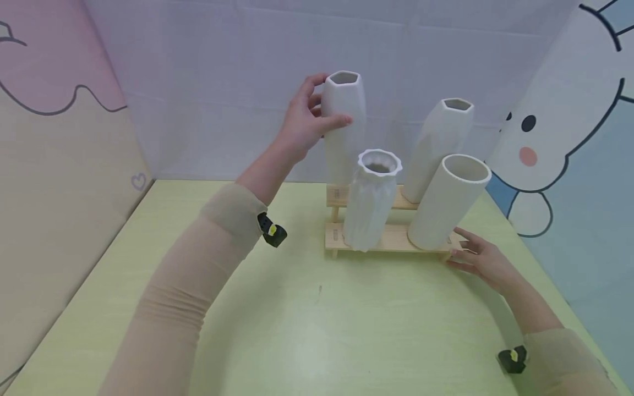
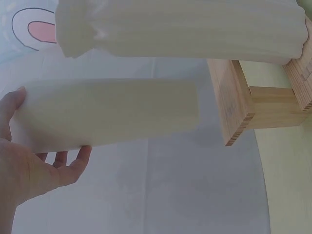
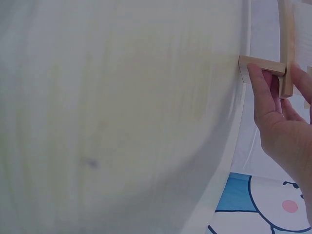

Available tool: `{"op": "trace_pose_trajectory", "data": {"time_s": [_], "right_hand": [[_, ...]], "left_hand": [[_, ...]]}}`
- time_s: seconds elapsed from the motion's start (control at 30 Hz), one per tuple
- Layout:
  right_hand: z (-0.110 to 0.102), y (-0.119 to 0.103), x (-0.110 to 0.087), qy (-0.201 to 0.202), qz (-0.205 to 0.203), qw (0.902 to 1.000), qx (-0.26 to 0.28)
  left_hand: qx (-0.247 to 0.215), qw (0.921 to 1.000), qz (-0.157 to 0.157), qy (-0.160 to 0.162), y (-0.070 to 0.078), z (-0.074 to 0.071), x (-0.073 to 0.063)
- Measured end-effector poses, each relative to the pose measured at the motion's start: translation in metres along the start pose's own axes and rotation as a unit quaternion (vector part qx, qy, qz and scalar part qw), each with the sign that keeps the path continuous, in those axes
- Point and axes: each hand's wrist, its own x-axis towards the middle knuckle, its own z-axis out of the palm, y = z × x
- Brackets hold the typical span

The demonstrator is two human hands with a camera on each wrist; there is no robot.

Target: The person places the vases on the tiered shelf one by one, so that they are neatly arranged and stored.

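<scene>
My left hand (image 1: 309, 118) grips a tall white vase (image 1: 344, 132) with a five-sided mouth near its top, thumb in front and fingers behind. In the left wrist view that vase (image 2: 112, 114) hangs apart from the upper shelf (image 2: 231, 102), its base off the wood. At the right end of the two-step wooden rack (image 1: 396, 237), my right hand (image 1: 487, 264) holds the lower shelf's end. The right wrist view shows the thumb over the board (image 3: 286, 44) and fingers against the leg (image 3: 263, 65) below it.
A ruffle-rimmed white vase (image 1: 370, 203) and a round-mouthed white cylinder vase (image 1: 446, 203) stand on the lower shelf. Another five-sided vase (image 1: 438, 146) stands on the upper shelf's right. The rack sits on a pale yellow-green table (image 1: 307, 324), before a white cloth backdrop (image 1: 223, 93).
</scene>
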Motion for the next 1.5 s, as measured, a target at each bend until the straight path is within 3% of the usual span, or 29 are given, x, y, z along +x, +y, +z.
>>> {"op": "trace_pose_trajectory", "data": {"time_s": [0.33,0.77,1.5], "right_hand": [[0.002,0.000,0.001,-0.002,-0.009,1.0000,0.004],[0.003,-0.001,0.001,-0.002,-0.016,0.9999,0.003],[0.007,-0.005,0.002,-0.004,-0.009,0.9999,-0.007]], "left_hand": [[0.002,0.9999,-0.012,0.000,-0.015,0.014,0.011],[0.037,0.9993,-0.002,-0.012,-0.030,0.028,0.013],[0.069,0.9970,0.000,-0.035,-0.029,0.041,0.015]]}}
